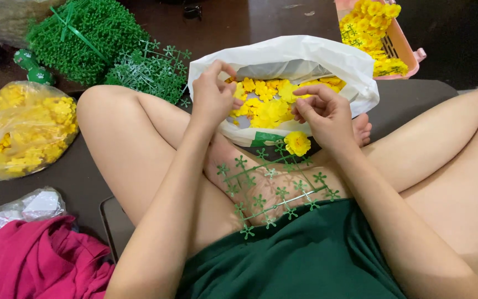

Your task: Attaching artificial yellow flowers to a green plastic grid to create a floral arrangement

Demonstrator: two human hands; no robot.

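My left hand (pixel 212 95) and right hand (pixel 325 113) pinched yellow petals (pixel 264 105) over the white bag (pixel 300 58), near the green grid (pixel 272 185).

Far left: a clear plastic bag (pixel 20 130) stuffed with yellow flower heads, lying on the dark floor (pixel 239 22). Above it, a dense bundle of green plastic mats (pixel 87 36) tied with a green strap, and just beside that, a looser pile of green star-tipped grids (pixel 150 72). Between bundle and clear bag, a small green toy-like piece with white paw marks (pixel 31 66). Top right: a pink basket (pixel 399 41) heaped with yellow flowers on green stems. Bottom left: crumpled magenta cloth (pixel 45 257), touching a wrinkled clear bag of pale scraps (pixel 26 207).
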